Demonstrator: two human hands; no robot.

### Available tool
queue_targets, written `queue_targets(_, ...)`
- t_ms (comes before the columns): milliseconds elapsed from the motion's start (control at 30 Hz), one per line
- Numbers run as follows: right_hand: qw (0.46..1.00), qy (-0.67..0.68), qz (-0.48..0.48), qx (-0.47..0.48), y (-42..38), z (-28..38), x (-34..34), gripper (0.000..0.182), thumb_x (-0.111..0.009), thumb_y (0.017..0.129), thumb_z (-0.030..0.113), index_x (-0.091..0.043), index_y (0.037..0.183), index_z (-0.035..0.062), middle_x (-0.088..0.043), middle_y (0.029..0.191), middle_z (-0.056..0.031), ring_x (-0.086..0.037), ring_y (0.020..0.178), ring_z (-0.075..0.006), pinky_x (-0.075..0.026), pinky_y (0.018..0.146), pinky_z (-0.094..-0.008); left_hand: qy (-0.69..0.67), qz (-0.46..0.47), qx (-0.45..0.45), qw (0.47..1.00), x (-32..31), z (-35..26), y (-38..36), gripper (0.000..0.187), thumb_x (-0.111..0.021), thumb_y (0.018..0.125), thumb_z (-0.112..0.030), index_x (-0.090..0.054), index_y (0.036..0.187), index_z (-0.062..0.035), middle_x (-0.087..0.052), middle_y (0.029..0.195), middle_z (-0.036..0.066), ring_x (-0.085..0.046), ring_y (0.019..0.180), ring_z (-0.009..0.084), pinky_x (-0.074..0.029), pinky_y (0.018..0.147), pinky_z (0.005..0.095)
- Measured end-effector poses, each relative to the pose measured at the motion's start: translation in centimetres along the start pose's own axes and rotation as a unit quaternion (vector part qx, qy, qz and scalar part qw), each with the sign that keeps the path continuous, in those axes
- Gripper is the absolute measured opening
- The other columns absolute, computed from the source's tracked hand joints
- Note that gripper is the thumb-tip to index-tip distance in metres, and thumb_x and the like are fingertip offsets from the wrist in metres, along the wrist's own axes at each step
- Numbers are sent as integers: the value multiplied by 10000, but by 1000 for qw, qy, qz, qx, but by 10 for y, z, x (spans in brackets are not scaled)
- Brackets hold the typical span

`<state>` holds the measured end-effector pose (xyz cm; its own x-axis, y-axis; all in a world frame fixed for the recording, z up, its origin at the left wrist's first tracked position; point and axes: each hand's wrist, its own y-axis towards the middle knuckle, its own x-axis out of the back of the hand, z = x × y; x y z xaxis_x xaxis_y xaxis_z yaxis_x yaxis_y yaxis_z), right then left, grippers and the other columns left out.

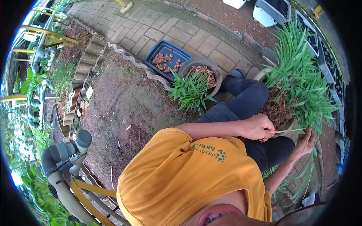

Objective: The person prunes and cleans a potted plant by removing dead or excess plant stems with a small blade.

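My left hand [261,127] is closed around one end of a thin pale plant stem [288,131]. My right hand [304,143] pinches the stem's other end, near its green leaves, so it stretches between both hands. Just beyond, a large clump of leafy green plants [301,79] with brown fibrous roots [277,107] leans over a round pot [289,126]. What small part sits inside my left fist is hidden.
A blue tray [149,61] and a grey tub [184,67] hold reddish-brown rhizome pieces. Cut green leaves [192,94] hang over the tub. Brick paving [158,28] lies ahead, bare soil [124,98] to the left, and grey pipes [64,180] at the lower left.
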<state>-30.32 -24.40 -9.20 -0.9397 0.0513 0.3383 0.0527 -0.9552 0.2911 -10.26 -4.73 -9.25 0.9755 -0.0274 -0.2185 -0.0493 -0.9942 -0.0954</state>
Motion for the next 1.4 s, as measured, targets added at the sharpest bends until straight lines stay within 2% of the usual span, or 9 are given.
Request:
queue_targets(333,953,-131,-239,-129,23,-93,211,483,-595,901,358,-632,911,-124,-696,978,-183,-685,720,-214,-541,572,-296,-146,33,53,987,32,34,-23,117,-617,830,-51,-673,892,32,-674,743,97,-646,618,137,-530,561,245)
queue_targets(400,739,-658,-109,-92,5,-115,285,351,-648,833,326,-652,992,13,-679,894,-214,-658,711,-338,-515,580,-414,-189,-88,15,978,73,37,-38,115,-630,847,-47,-675,927,22,-681,792,113,-659,659,148,-545,598,258)
queue_targets(533,536,-776,319,-92,-97,-220,379,596,-812,479,220,-657,1044,109,-620,1033,-240,-601,905,-424,-487,770,-490,-182,-356,-26,916,160,69,-78,117,-626,847,-29,-680,942,10,-695,873,124,-670,723,158,-528,626,246)
queue_targets(733,576,-725,333,-178,-220,-230,327,400,-747,551,189,-657,935,126,-679,808,-154,-658,791,-362,-510,737,-448,-28,-538,16,842,237,149,-90,98,-669,784,13,-702,876,13,-697,881,78,-664,770,139,-527,696,253)
queue_targets(833,594,-733,309,-123,-225,-214,320,336,-736,595,200,-663,913,118,-674,752,-149,-661,732,-348,-506,685,-447,-2,-454,-143,880,255,200,-64,167,-659,782,22,-706,939,-8,-669,1047,109,-652,888,157,-516,769,281)
queue_targets(967,712,-661,127,-197,-214,-238,352,270,-673,744,291,-679,831,35,-654,665,-152,-653,596,-292,-498,550,-395,505,-263,-87,818,276,274,-44,431,-610,669,93,-705,1046,-95,-436,1375,225,-475,1247,336,-395,1032,385)
queue_targets(1100,798,-506,-6,-328,-188,-180,319,406,-633,798,379,-681,783,-24,-614,569,-147,-605,466,-245,-478,470,-365,606,-22,6,795,272,270,-66,519,-565,652,62,-711,1076,-199,-150,1526,221,-408,1299,378,-383,1047,394)
queue_targets(1267,819,-468,-36,-331,-167,-145,296,399,-568,839,330,-685,842,-52,-597,557,-149,-600,464,-236,-478,477,-362,611,-52,232,755,260,248,-54,239,-577,679,-49,-714,874,-53,-615,1120,212,-577,1036,369,-441,964,440)
queue_targets(1400,852,-412,-72,-316,-153,-121,260,387,-563,832,317,-661,866,-56,-602,605,-169,-611,498,-243,-483,501,-369,626,-167,237,724,258,265,-55,219,-607,721,-93,-679,924,-55,-641,964,173,-603,933,346,-493,853,438)
